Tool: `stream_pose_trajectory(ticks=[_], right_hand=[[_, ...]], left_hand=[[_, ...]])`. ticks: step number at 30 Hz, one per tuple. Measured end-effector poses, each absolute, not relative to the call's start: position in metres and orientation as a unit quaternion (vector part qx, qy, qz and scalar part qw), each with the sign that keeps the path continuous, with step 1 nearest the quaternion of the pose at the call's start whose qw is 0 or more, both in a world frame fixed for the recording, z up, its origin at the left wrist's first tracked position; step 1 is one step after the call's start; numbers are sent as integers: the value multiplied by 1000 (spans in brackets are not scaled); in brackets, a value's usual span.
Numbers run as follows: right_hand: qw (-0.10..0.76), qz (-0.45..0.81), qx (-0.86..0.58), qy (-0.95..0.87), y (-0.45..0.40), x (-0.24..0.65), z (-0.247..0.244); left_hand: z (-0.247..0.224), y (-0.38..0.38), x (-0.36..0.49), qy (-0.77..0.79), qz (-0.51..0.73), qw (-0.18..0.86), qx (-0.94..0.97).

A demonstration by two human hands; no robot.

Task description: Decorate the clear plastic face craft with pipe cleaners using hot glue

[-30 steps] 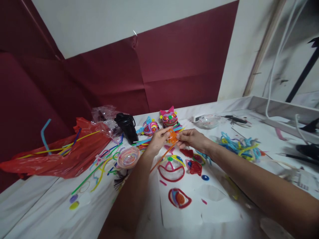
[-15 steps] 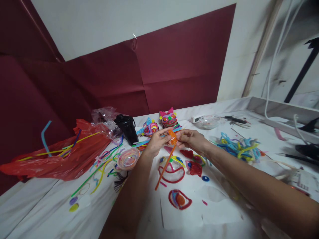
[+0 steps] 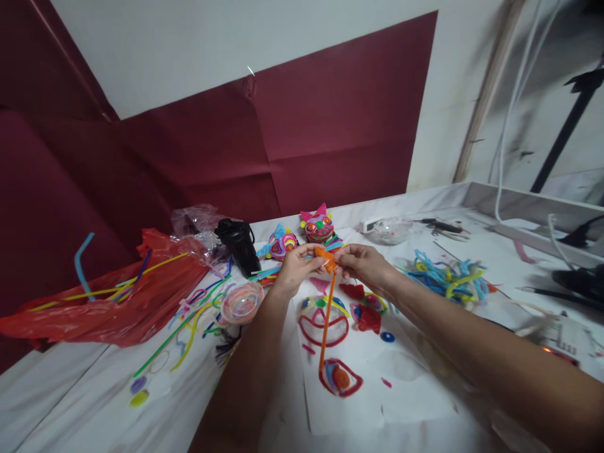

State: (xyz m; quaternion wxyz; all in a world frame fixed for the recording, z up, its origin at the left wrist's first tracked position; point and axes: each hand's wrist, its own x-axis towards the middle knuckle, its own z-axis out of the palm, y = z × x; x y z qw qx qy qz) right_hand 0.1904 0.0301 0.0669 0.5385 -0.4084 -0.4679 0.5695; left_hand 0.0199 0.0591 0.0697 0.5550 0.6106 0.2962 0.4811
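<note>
Between my fingertips is an orange pipe cleaner [image 3: 328, 314], bent into a small bundled shape at its upper end. Its long straight tail hangs down over the paper. My left hand [image 3: 298, 268] pinches the bundle from the left. On the right side, my right hand [image 3: 364, 265] closes its thumb and fingers on the same bundle. Below lies a white sheet [image 3: 406, 402] with a red mouth-shaped outline [image 3: 324, 337], a red-edged eye shape [image 3: 340, 377], red pieces [image 3: 368, 318] and a blue disc [image 3: 387, 336].
Behind my hands stand two colourful cat-like faces, one pink-eared [image 3: 318, 225], one blue-eared [image 3: 282, 242]. A black tumbler [image 3: 237, 244], red plastic bag [image 3: 160, 296] and clear bowl [image 3: 242, 302] are left. Right lie tangled pipe cleaners [image 3: 446, 277], pliers [image 3: 443, 228] and a glue gun [image 3: 566, 340].
The orange tail has swung right and hangs nearly straight down, its tip beside the eye shape. The orange bundle has turned slightly between my fingers. Both hands keep their grip.
</note>
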Motion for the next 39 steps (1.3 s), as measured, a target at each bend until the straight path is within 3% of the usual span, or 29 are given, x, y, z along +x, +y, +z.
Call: stream_pose_trajectory(ticks=[18,39], right_hand=[[587,503,-405,-489,23,187,68],[478,610,-387,-500,14,209,72]], left_hand=[[82,44,38,430,507,465,585],[82,46,28,386,473,482,628]])
